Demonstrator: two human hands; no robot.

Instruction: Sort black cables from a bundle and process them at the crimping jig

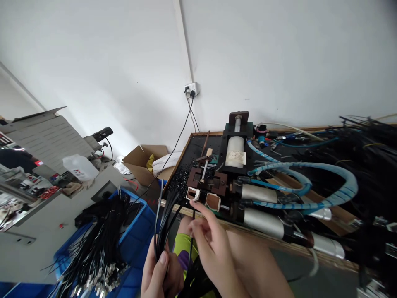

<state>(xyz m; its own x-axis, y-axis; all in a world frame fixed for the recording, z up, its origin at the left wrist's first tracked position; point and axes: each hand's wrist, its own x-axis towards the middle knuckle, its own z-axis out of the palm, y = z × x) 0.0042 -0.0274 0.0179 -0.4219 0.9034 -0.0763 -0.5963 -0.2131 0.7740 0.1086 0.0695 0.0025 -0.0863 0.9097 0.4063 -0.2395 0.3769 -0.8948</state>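
My left hand [163,269] is closed around a bundle of flat black cables [169,219], whose upper ends fan out toward the bench edge. My right hand [211,244] is in front of a small press fixture [207,180]. Its index finger reaches to the white-edged left jaw [192,193]. The thumb and curled fingers are pinched at a single dark cable [194,214] that hangs below the jaw. A matching white-edged block [213,201] sits just right of the fingertip. Whatever lies inside the left jaw is too small to make out.
Pneumatic cylinders [263,223] and blue-wrapped hoses [335,169] fill the bench's right side. Black scraps [178,178] litter its left part. A blue crate [136,244] of cables with metal ends stands left, near a cardboard box [136,165]. More black cables [356,149] are piled far right.
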